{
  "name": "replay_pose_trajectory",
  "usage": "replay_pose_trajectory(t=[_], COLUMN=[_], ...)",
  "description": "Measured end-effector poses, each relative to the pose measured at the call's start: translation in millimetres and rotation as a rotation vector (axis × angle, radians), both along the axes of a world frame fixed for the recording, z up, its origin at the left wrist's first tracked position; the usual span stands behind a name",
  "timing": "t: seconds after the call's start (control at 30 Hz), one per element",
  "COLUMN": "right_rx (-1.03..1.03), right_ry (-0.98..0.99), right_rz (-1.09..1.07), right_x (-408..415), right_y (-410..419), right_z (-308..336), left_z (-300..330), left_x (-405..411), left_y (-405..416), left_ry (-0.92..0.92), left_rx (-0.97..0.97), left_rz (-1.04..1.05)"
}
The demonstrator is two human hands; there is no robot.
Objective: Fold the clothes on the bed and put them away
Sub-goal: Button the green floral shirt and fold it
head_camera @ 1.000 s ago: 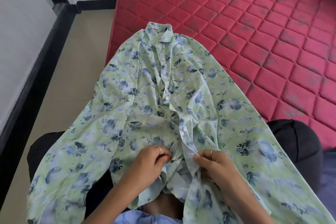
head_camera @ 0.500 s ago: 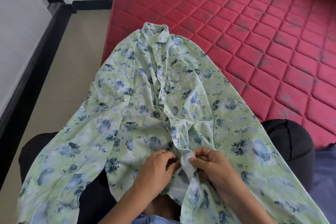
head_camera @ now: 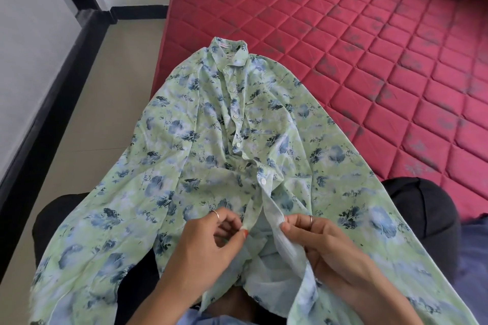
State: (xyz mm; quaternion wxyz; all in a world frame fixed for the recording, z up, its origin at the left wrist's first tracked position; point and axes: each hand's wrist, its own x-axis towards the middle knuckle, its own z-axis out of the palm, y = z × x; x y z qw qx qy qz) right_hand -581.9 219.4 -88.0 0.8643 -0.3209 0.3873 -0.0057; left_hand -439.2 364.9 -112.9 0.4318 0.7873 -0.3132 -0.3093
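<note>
Both hands pinch the shirt [head_camera: 184, 155] plackets, left hand [head_camera: 211, 243] on one edge, right hand [head_camera: 319, 240] on the other, likely to button it; above the grip it lies fastened, collar on the bed [head_camera: 343, 34].

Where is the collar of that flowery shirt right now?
In the head view, the collar lies on the red mattress near its left edge, at the far end of the shirt from both hands.
</note>
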Motion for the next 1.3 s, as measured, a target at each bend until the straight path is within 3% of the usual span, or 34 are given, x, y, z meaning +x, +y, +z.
replay_pose_trajectory(t=[0.17, 0.53, 1.0, 1.3], right_rx=[-0.034, -0.211, -0.112, -0.552], right_ry=[-0.132, -0.131, -0.124, 0.005], right_rz=[0.027, 0.072, 0.038, 0.045], right_x=[2.5, 2.6, 5.6, 14.0], right_y=[-1.2, 0.9, 6.1, 15.9], right_z=[19.1, 40.1, 46.1, 42.8], left_z=[30.0, 64.8, 62.6, 58.3], left_x=[3.7, -9.4, -18.4, -24.5], left_y=[1.2, -7.6, -12.7, -18.5], left_ry=[0.109, 0.196, 0.195, 0.125], left_rx=[-0.104, -0.235, -0.252, -0.25], left_rz=[0.08, 0.079, 0.109, 0.112])
